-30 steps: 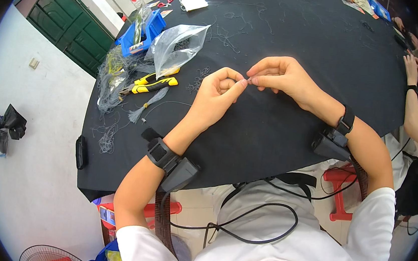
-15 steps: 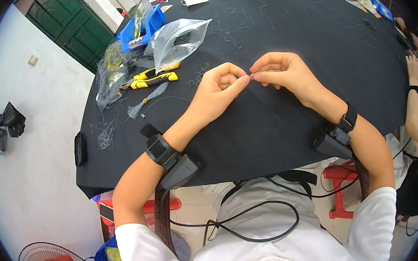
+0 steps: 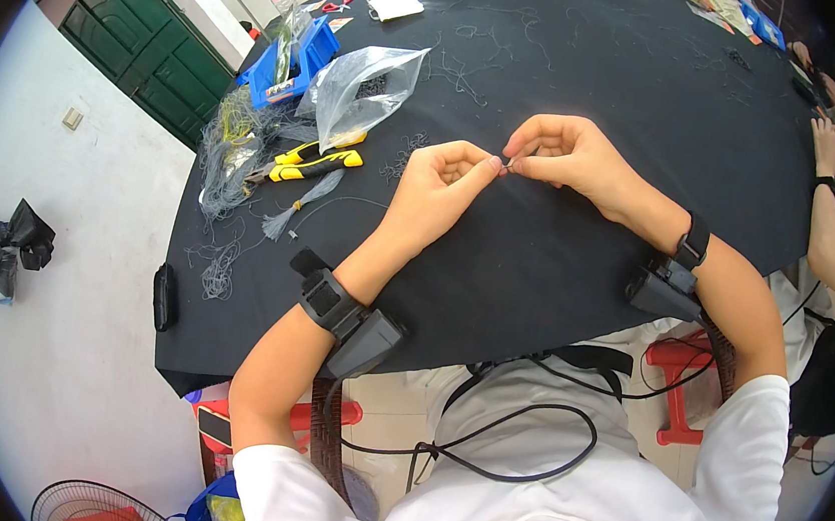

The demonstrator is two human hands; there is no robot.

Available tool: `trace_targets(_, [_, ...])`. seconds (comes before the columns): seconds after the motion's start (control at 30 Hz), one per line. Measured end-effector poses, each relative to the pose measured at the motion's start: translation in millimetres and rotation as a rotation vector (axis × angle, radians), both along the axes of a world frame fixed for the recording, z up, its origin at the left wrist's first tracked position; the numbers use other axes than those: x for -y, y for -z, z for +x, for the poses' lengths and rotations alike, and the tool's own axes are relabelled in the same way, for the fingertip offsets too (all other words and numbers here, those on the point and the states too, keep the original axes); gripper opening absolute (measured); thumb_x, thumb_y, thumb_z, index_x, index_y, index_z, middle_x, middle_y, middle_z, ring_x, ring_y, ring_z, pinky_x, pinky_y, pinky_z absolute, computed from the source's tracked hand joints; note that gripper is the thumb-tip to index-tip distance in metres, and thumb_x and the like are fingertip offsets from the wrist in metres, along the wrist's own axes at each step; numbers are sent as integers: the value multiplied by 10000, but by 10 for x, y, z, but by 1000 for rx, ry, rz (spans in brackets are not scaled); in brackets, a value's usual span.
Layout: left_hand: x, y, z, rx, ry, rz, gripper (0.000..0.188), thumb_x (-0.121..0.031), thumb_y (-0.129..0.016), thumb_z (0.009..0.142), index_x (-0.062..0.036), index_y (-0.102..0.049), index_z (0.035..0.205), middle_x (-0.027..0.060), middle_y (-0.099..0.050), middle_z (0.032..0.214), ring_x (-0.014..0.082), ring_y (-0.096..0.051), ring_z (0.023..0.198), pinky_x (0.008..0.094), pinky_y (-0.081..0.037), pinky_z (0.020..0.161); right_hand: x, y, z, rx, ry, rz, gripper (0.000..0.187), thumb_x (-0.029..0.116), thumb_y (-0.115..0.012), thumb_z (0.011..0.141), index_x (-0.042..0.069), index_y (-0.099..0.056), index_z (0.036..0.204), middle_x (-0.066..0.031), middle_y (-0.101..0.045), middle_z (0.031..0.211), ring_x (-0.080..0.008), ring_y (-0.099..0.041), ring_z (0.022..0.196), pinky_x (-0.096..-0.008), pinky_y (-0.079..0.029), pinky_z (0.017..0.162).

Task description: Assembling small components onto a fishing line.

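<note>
A: How are the hands disposed?

B: The left hand (image 3: 437, 187) and right hand (image 3: 582, 166) come together, thumb and finger of each pinched on a tiny piece (image 3: 506, 168) between them, above the tabletop (image 3: 536, 282). Its kind cannot be told.

A: Why the fingertips?

B: Probably because so small a piece allows no fuller grip.

A: What lies nearby?

B: Just beyond the left hand, a loose cluster of dark bits (image 3: 410, 147); farther left, a bundle of grey strands (image 3: 317, 193), tied presumably to prevent tangling, and yellow-and-black-handled pliers (image 3: 324, 165).

A: And the containers?

B: A clear plastic bag (image 3: 337, 107), its mouth apparently spread for easy reach, holds a dark mass. Behind it, a blue bin (image 3: 310, 57) holds a clear packet (image 3: 283, 55).
</note>
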State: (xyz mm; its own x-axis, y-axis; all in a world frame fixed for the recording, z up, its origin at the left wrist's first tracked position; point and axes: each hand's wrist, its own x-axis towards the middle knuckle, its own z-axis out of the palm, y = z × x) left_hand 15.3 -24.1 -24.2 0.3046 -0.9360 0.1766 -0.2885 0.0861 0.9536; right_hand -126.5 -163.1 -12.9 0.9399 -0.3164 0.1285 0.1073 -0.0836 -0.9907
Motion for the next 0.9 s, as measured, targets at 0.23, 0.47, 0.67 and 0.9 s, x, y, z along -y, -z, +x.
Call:
trace_targets(0.23, [-14, -23, -15, -15, -20, 28, 141, -100, -644, 820, 19, -640, 895, 15, -637, 766, 15, -532, 684, 149, -392, 617, 16, 25, 8, -20, 1, -24, 102, 79, -617, 796, 38, -611, 889, 8, -599, 785, -16, -518, 675, -159, -352, 554])
trace_targets(0.47, [-6, -7, 19, 60, -61, -24, 135, -80, -665, 799, 26, -663, 882, 25, -644, 743, 23, -536, 654, 157, -398, 591, 28, 7, -2, -10, -2, -57, 131, 100, -624, 799, 28, -608, 907, -10, -602, 799, -39, -519, 681, -180, -387, 584])
trace_targets(0.67, [-5, -6, 16, 48, -85, -53, 139, -79, -665, 802, 26, -669, 893, 35, -650, 766, 27, -540, 673, 155, -395, 602, -16, -44, -25, -18, 32, -61, 149, 94, -621, 804, 3, -604, 922, -42, -619, 819, -74, -541, 709, -202, -424, 622])
trace_targets(0.9, [1, -14, 5, 26, -81, -68, 136, -80, -659, 808, 27, -664, 892, 21, -641, 754, 17, -523, 655, 152, -380, 584, 16, -13, -18, -15, 37, -69, 156, 113, -629, 809, 15, -611, 929, -51, -634, 842, -76, -548, 723, -198, -423, 628])
